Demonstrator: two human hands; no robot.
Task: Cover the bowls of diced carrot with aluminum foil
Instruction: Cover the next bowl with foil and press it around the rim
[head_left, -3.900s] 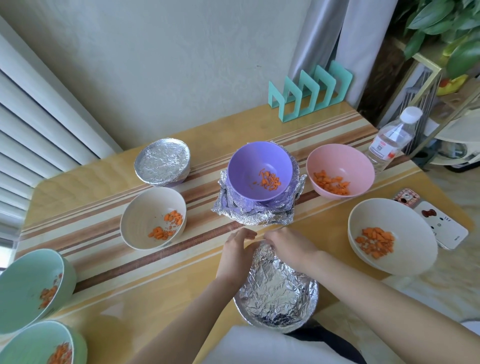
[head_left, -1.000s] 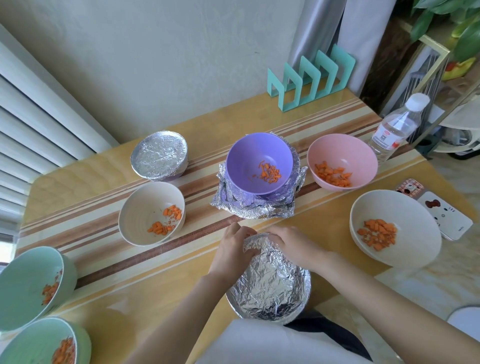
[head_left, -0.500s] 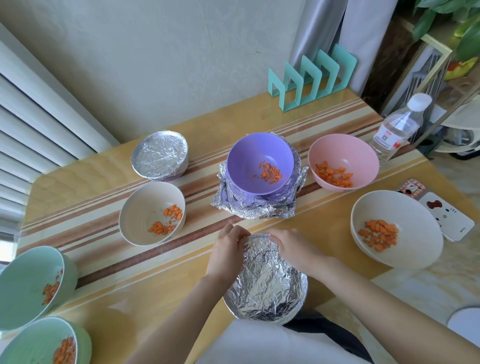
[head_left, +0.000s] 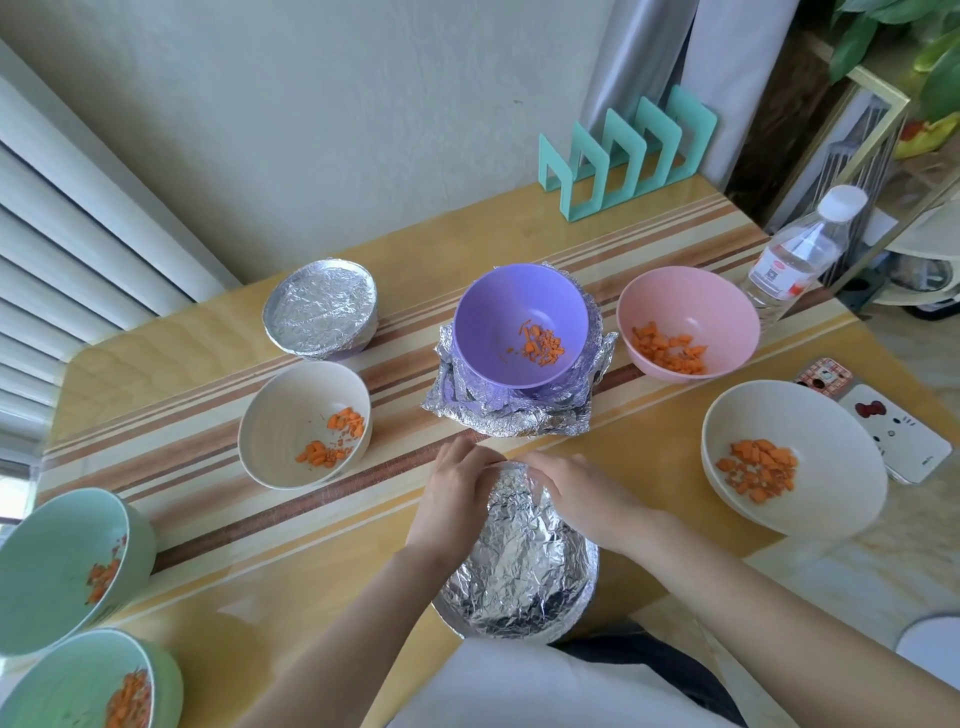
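Left-hand grip (head_left: 457, 493) and right-hand grip (head_left: 577, 492) were both curled over the far rim of the foil-topped round bowl (head_left: 519, 618), fingers pinching the crinkled aluminum foil sheet (head_left: 519, 551) down against that edge. In the head view this bowl sat at the near corner of the striped wooden surface (head_left: 182, 364), close to the person's body, and it looked to hang partly past the edge. A hard downward press there could probably have tipped it off. The foil looked thin and already heavily creased, so pulling it tight over the rim risked a tear or a loose flap. Just beyond the fingertips stood the purple plastic bowl (head_left: 498, 312) with its diced carrot, perched on a crumpled stack of spare foil sheets (head_left: 509, 418). Drawing a sheet from under it could well have rocked it and spilled the carrot. The right forearm passed near the large white bowl (head_left: 779, 421), so a wide elbow swing might have knocked it. A second foil-covered bowl (head_left: 319, 306) rested at the far left, while the pink bowl (head_left: 675, 296), the cream bowl (head_left: 291, 415) and two pale green bowls (head_left: 47, 551) stood uncovered.
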